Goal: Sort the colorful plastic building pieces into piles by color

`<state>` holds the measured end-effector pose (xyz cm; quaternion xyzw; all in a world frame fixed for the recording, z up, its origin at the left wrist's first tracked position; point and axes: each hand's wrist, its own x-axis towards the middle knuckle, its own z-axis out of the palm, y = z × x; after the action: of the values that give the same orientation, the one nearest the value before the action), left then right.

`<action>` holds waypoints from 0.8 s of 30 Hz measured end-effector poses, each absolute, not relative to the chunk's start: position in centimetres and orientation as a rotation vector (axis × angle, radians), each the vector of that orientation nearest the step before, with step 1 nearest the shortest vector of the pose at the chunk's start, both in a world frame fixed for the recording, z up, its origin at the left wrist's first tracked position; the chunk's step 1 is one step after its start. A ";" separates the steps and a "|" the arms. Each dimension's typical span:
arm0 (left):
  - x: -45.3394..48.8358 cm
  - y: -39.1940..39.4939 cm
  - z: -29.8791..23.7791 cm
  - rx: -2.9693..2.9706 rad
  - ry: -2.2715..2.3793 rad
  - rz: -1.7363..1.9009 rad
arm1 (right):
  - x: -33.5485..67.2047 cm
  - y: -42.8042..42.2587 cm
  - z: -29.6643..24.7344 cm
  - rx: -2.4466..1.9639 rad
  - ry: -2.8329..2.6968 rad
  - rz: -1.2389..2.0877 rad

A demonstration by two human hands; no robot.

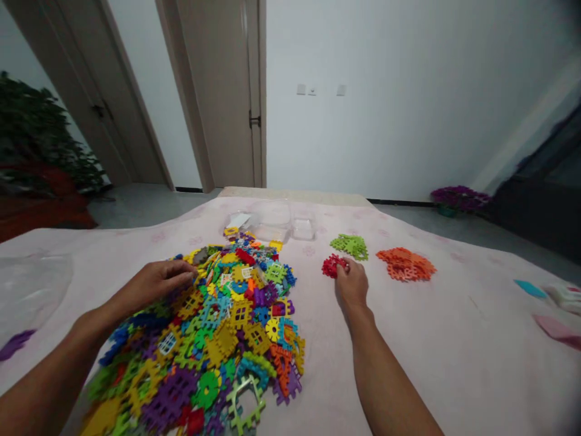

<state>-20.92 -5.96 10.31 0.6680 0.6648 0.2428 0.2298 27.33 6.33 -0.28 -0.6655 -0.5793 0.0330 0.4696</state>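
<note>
My left hand (169, 278) is at the left side of a big heap of mixed plastic building pieces (224, 339) in many colours. Its fingers are drawn together at the heap, and whatever is between them is hidden. My right hand (353, 283) pinches at a small cluster of red interlocking pieces (333, 265), gripping a red piece at its right edge. Just beyond that hand lies a pile of light green pieces (351, 244). Farther right is a pile of orange pieces (405, 264).
Clear plastic containers (272, 225) stand behind the heap. A transparent bag (34, 284) and a purple piece (16, 344) lie at the left. On the right are a blue item (530, 288), a white packet (566, 297) and a pink item (558, 330). A pale cloth (454, 357) covers the surface.
</note>
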 end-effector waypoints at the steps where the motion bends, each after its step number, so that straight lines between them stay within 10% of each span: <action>1: -22.0 -6.7 10.2 1.814 1.824 0.637 | 27.4 6.4 -0.4 -1.667 -1.419 0.070; 15: -19.2 -11.3 8.3 2.166 2.125 0.048 | 24.9 6.2 -1.1 -1.457 -1.551 0.050; 24: -18.7 -8.5 5.7 2.109 2.315 0.333 | 25.0 6.2 -1.3 -1.414 -1.579 0.057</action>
<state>-18.65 -8.50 5.73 0.6697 0.7350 0.1058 -0.0036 25.00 6.24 -1.33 -0.5817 -0.6497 0.0236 0.4887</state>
